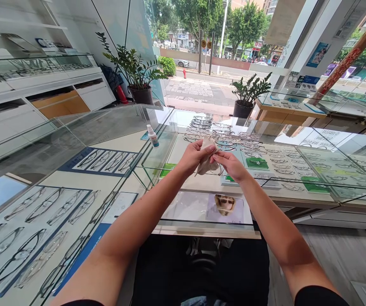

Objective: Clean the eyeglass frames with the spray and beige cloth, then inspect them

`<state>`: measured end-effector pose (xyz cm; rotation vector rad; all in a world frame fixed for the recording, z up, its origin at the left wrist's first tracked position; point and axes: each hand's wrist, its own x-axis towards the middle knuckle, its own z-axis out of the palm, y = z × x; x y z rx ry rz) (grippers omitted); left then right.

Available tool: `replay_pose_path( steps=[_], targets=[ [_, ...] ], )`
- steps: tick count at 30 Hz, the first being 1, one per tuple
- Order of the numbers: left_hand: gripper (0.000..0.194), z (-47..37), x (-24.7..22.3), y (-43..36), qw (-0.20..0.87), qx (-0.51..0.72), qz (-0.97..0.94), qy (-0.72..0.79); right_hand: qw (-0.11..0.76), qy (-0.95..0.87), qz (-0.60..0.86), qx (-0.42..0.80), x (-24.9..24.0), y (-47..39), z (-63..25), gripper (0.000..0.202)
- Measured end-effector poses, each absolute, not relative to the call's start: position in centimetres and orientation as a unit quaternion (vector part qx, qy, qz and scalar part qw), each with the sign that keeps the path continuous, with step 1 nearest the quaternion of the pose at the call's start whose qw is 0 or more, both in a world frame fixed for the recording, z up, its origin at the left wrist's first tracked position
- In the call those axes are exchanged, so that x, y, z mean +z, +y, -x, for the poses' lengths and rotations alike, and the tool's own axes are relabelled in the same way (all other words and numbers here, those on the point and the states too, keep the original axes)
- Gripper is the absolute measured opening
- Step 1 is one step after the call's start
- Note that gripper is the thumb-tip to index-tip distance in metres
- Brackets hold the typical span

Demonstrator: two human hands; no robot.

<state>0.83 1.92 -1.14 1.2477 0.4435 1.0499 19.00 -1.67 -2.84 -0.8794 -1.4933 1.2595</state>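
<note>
My left hand is closed on a beige cleaning cloth, thumb on top, above the glass counter. Close beside it, my right hand pinches a thin-rimmed pair of eyeglasses, mostly hidden by the cloth and my fingers. Part of the rim shows below the cloth. To the left of the hands a small white spray bottle stands upright on the glass top.
Glass showcases surround me, with rows of eyeglass frames on trays at left and under glass at right. A printed card with a portrait lies inside the counter before me. Potted plants stand beyond, near the glass front.
</note>
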Motion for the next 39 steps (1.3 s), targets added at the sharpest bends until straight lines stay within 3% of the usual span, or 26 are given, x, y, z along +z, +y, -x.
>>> replay_pose_path(
  steps=[17, 39],
  targets=[
    [0.061, -0.9, -1.5, 2.0, 0.695, 0.435, -0.514, 0.251, 0.521, -0.582, 0.362, 0.508, -3.3, -1.6, -18.7, 0.044],
    [0.059, -0.9, -1.5, 2.0, 0.708, 0.416, -0.531, 0.209, 0.530, -0.553, 0.371, 0.525, -2.1, -2.1, -18.5, 0.047]
  ],
)
